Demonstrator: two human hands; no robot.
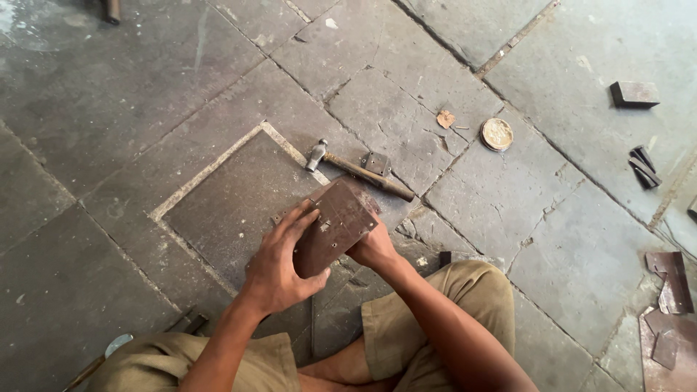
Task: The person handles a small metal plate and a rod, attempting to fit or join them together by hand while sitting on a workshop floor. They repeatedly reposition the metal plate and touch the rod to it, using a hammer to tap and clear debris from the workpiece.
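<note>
A: What do the hands hold?

B: The left hand (pixel 279 265) curls its fingers over the near edge of a rusty brown flat metal box (pixel 335 226), thumb beneath. The right hand (pixel 372 249) grips its underside, mostly hidden. The box is tilted above the grey stone floor (pixel 109 145), at the picture's centre.

A: And around it?

B: At twelve o'clock from the box lies a wooden-handled ball-peen hammer (pixel 358 170), with a small brown metal plate (pixel 375 163) touching it. At two o'clock, a round brass-coloured tin lid (pixel 496 134). At four o'clock, rusty sheet-metal scraps (pixel 671 290).
</note>
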